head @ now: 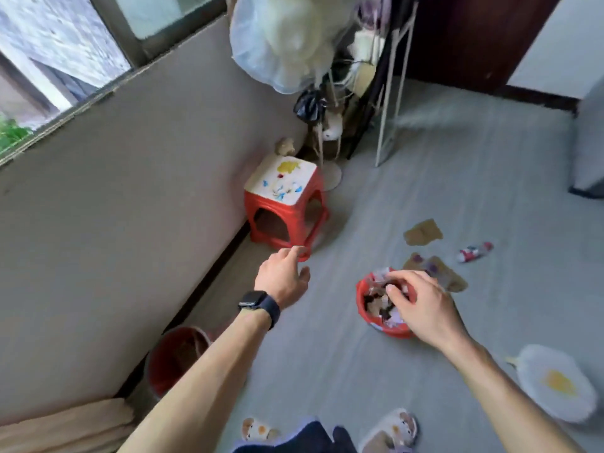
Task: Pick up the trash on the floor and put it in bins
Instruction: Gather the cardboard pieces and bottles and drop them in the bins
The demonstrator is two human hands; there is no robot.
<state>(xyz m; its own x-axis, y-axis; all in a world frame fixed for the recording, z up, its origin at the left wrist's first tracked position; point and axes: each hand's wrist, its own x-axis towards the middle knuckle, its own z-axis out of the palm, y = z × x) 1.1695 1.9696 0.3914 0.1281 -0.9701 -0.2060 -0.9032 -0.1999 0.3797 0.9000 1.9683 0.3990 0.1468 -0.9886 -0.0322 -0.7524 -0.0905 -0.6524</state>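
Note:
A small red bin full of paper scraps stands on the grey floor. My right hand is over its rim, fingers curled down into the scraps; whether they pinch a piece is hidden. My left hand, with a dark watch on the wrist, hovers open and empty near the foot of a red stool. Loose trash lies beyond the bin: a brown cardboard piece, a red-and-white wrapper and a brown scrap with purple bits. A second red bin stands by the wall under my left forearm.
A red plastic stool with a flowered white top stands against the wall. A fan wrapped in plastic and a white rack fill the far corner. A white fried-egg cushion lies at right. My slippers are at the bottom.

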